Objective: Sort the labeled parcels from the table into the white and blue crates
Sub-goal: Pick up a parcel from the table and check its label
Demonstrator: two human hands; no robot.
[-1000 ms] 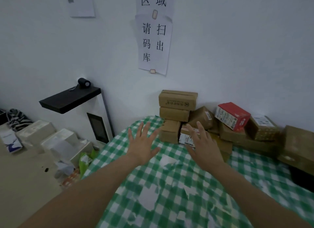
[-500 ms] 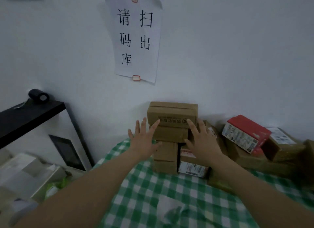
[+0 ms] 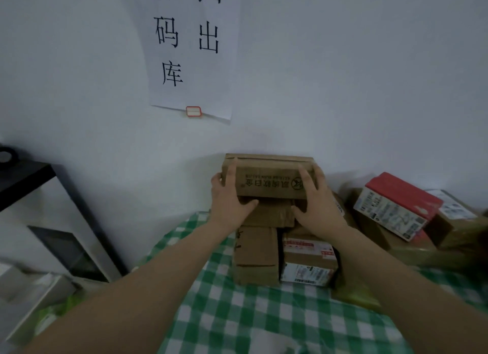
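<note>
A brown cardboard parcel (image 3: 266, 179) with upside-down printing tops a stack against the wall. My left hand (image 3: 227, 200) grips its left end, thumb under the bottom edge. My right hand (image 3: 314, 198) grips its right end the same way. Under it lies a second brown parcel (image 3: 269, 213). Below stand a plain brown parcel (image 3: 254, 256) and a parcel with a white shipping label (image 3: 309, 261). No crates are in view.
The table wears a green and white checked cloth (image 3: 264, 322). A red and white box (image 3: 396, 205) lies on more brown parcels at the right. A black and white cabinet (image 3: 60, 237) stands left of the table. A paper sign (image 3: 190, 47) hangs on the wall.
Both hands reached forward over the table and up the stack. They now grip the two ends of the top parcel. The view moved closer to the wall.
</note>
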